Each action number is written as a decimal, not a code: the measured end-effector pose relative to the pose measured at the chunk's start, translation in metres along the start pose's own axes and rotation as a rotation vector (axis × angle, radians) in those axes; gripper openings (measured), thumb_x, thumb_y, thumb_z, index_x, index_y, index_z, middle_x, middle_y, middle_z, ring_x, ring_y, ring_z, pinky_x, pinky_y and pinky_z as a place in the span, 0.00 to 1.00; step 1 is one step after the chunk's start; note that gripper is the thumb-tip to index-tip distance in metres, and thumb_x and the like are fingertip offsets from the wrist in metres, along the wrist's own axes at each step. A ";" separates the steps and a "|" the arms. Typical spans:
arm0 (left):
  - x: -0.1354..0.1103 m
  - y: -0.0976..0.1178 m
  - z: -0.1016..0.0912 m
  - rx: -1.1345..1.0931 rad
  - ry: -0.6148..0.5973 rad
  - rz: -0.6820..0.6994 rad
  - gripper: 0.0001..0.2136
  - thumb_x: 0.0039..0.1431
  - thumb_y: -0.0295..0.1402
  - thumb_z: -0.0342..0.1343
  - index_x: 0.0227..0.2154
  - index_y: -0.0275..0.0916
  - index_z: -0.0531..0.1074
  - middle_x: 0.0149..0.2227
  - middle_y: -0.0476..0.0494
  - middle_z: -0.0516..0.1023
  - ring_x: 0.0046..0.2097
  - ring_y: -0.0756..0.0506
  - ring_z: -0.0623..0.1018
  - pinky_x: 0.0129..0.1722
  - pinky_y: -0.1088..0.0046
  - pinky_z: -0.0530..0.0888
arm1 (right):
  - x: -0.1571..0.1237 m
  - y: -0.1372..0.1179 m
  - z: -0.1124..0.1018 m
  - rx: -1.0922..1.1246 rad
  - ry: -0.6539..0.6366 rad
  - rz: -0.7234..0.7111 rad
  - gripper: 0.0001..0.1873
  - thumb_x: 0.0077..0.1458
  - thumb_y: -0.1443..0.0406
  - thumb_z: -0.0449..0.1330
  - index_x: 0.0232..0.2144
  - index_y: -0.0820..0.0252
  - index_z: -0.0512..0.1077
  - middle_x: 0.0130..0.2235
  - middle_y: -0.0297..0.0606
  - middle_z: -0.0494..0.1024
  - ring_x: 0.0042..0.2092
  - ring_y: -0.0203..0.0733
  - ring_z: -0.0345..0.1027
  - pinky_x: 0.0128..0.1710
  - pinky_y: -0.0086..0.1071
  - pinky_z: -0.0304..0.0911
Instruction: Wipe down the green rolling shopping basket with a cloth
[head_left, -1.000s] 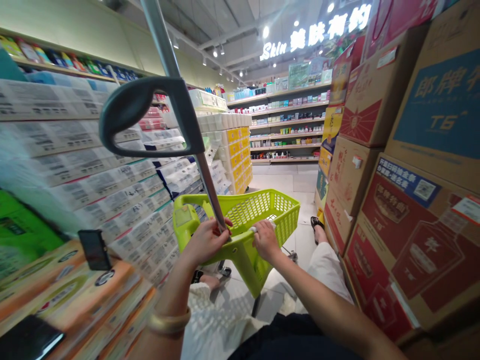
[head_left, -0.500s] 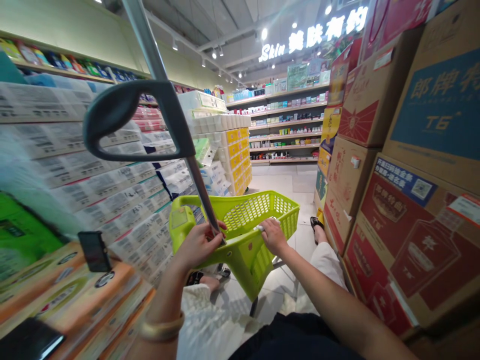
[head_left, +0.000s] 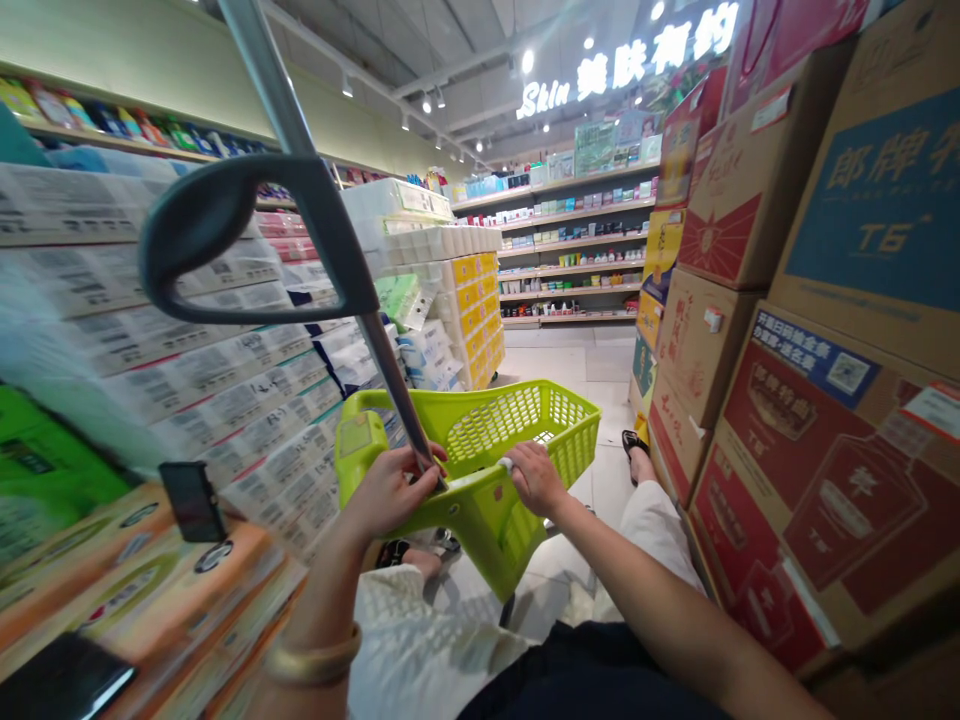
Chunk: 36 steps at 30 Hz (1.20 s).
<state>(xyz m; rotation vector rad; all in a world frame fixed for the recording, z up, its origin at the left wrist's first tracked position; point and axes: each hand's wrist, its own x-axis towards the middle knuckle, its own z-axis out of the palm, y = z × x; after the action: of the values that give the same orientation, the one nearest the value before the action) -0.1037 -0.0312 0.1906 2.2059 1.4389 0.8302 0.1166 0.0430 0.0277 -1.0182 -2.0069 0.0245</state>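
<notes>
A lime-green rolling shopping basket (head_left: 525,420) stands on the aisle floor in front of me. Its metal pull rod (head_left: 315,190) rises toward the camera and ends in a dark grey loop handle (head_left: 225,240). My left hand (head_left: 386,492) grips the near rim of the basket at the base of the rod. My right hand (head_left: 534,478) is closed on the basket's near right rim, with something small and white under its fingers. The inside of the basket looks empty where it shows.
Stacked tissue packs (head_left: 187,390) and orange cartons (head_left: 127,590) line the left. Tall cardboard boxes (head_left: 817,330) wall the right. My legs in white trousers and a sandalled foot (head_left: 634,445) rest on the tiled floor (head_left: 577,365). Far shelves (head_left: 577,250) hold small products.
The basket has tilted and shifted slightly left, so the rod and loop handle swung left. My right hand slid along the rim and back; both hands keep their hold.
</notes>
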 end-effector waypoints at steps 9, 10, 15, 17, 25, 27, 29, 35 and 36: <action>-0.007 -0.001 0.002 0.076 0.207 0.054 0.15 0.55 0.42 0.50 0.40 0.40 0.73 0.43 0.42 0.79 0.43 0.43 0.77 0.46 0.65 0.74 | -0.004 0.002 0.004 -0.050 0.032 0.058 0.10 0.55 0.70 0.47 0.32 0.57 0.68 0.34 0.38 0.69 0.40 0.45 0.58 0.43 0.36 0.52; -0.011 -0.001 0.004 0.101 0.353 0.096 0.17 0.55 0.40 0.50 0.45 0.40 0.71 0.45 0.41 0.77 0.45 0.43 0.77 0.49 0.64 0.73 | -0.004 0.001 0.005 -0.053 0.038 0.062 0.10 0.55 0.70 0.47 0.32 0.57 0.68 0.34 0.38 0.69 0.40 0.45 0.58 0.43 0.36 0.52; -0.027 0.017 0.026 0.311 0.890 0.463 0.22 0.53 0.30 0.52 0.52 0.41 0.62 0.48 0.39 0.71 0.51 0.41 0.72 0.53 0.60 0.69 | -0.004 0.002 0.005 -0.061 0.049 0.071 0.10 0.57 0.69 0.46 0.30 0.57 0.67 0.33 0.38 0.68 0.39 0.44 0.58 0.43 0.36 0.52; -0.021 0.029 0.040 0.333 0.647 0.533 0.19 0.55 0.29 0.50 0.51 0.42 0.64 0.48 0.39 0.71 0.50 0.43 0.73 0.51 0.64 0.71 | -0.004 0.002 0.006 -0.061 0.045 0.071 0.11 0.57 0.69 0.46 0.31 0.57 0.67 0.33 0.38 0.68 0.39 0.45 0.58 0.43 0.37 0.53; 0.020 0.033 0.088 0.798 -0.111 0.080 0.12 0.57 0.36 0.52 0.38 0.33 0.73 0.37 0.32 0.78 0.40 0.36 0.78 0.40 0.59 0.72 | -0.004 0.010 0.006 -0.082 -0.003 0.023 0.09 0.58 0.68 0.47 0.32 0.58 0.67 0.34 0.39 0.69 0.40 0.45 0.59 0.43 0.37 0.53; 0.019 0.027 0.094 0.846 -0.129 0.029 0.12 0.57 0.37 0.51 0.35 0.32 0.73 0.32 0.32 0.78 0.37 0.35 0.79 0.37 0.59 0.72 | -0.004 0.018 0.002 -0.096 -0.013 0.022 0.10 0.58 0.68 0.46 0.33 0.57 0.67 0.35 0.39 0.70 0.40 0.45 0.59 0.42 0.36 0.53; 0.016 0.022 0.097 0.857 -0.110 0.066 0.12 0.58 0.35 0.50 0.35 0.31 0.73 0.31 0.32 0.78 0.36 0.36 0.79 0.37 0.60 0.71 | -0.005 0.028 -0.002 -0.109 -0.003 0.044 0.10 0.57 0.68 0.46 0.33 0.57 0.68 0.35 0.39 0.70 0.41 0.45 0.59 0.43 0.37 0.53; 0.012 0.014 0.100 0.887 -0.056 0.195 0.11 0.58 0.33 0.48 0.33 0.31 0.72 0.31 0.33 0.77 0.36 0.37 0.78 0.38 0.60 0.70 | -0.004 0.030 0.002 -0.114 0.099 0.160 0.12 0.57 0.70 0.46 0.29 0.57 0.68 0.32 0.39 0.69 0.40 0.45 0.58 0.45 0.37 0.54; 0.013 0.014 0.100 0.887 -0.050 0.191 0.11 0.58 0.33 0.47 0.33 0.32 0.72 0.30 0.34 0.77 0.36 0.37 0.78 0.38 0.61 0.70 | -0.004 0.023 0.005 -0.099 0.106 0.154 0.12 0.57 0.70 0.46 0.29 0.57 0.68 0.33 0.39 0.69 0.41 0.45 0.58 0.45 0.37 0.54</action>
<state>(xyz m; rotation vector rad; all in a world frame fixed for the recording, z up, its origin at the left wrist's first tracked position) -0.0246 -0.0246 0.1265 2.9950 1.8156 0.1588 0.1288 0.0575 0.0131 -1.2104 -1.8458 -0.0464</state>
